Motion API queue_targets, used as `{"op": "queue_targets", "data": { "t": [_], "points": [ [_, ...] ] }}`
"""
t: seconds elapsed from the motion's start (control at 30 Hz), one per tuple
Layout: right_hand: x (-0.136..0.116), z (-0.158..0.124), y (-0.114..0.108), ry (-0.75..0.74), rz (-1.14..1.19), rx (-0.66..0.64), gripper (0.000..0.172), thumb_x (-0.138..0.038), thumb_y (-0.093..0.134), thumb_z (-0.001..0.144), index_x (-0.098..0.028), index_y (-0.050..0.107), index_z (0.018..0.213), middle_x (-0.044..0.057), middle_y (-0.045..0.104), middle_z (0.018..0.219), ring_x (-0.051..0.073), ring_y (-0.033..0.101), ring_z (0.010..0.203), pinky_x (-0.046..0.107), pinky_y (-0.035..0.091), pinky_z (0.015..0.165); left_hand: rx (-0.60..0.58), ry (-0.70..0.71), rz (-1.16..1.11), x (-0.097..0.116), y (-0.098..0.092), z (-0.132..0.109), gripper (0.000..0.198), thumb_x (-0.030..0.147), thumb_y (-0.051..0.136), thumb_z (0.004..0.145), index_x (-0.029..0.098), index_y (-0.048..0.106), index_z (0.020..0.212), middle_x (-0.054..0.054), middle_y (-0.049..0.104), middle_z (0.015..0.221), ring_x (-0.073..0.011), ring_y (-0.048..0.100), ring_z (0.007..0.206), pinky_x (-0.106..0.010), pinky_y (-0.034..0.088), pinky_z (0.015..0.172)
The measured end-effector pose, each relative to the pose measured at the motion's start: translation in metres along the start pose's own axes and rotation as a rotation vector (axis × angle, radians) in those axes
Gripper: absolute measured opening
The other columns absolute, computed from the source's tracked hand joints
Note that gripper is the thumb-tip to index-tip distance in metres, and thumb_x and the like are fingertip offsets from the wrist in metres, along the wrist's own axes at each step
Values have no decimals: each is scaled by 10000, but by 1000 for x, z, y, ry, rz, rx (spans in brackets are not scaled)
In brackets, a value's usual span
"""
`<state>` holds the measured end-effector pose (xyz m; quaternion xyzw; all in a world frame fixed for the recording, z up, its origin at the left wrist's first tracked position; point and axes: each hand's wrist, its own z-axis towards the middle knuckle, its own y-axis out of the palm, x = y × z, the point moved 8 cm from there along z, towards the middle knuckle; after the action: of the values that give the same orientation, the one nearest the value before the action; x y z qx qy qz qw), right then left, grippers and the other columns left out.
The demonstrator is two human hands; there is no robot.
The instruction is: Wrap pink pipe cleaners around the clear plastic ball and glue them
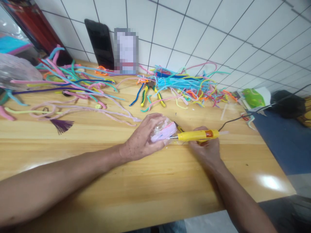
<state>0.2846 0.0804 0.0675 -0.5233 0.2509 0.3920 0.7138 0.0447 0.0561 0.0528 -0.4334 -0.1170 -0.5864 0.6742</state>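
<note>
My left hand is closed around a lilac fuzzy bundle with a pink strip on top and clear plastic about it. What the bundle is made into cannot be told. In my right hand is a yellow hot glue gun, gripped with its nozzle pointing left. The metal tip touches or nearly touches the bundle's right end, close to my left thumb. A glue stick pokes from the gun's back, and a black cord runs off to the upper right.
Loose pipe cleaners lie along the tiled wall. Pliers with green-yellow handles rest among them. A black phone leans on the wall beside a blurred-out card. A purple tassel lies left; the table ends at right.
</note>
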Motion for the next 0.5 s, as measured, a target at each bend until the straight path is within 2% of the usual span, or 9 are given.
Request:
{"op": "queue_targets", "data": {
  "t": [0.5],
  "points": [
    [5, -1, -2, -76, 7, 13, 92, -156, 658, 711, -228, 630, 760, -29, 664, 681, 137, 622, 588, 243, 506, 545, -1, 12, -5, 0, 0, 0, 691, 311, 716, 987, 269, 399, 1599, -165, 562, 1503, -340, 537, 1454, -570, 496, 1214]
  ]
}}
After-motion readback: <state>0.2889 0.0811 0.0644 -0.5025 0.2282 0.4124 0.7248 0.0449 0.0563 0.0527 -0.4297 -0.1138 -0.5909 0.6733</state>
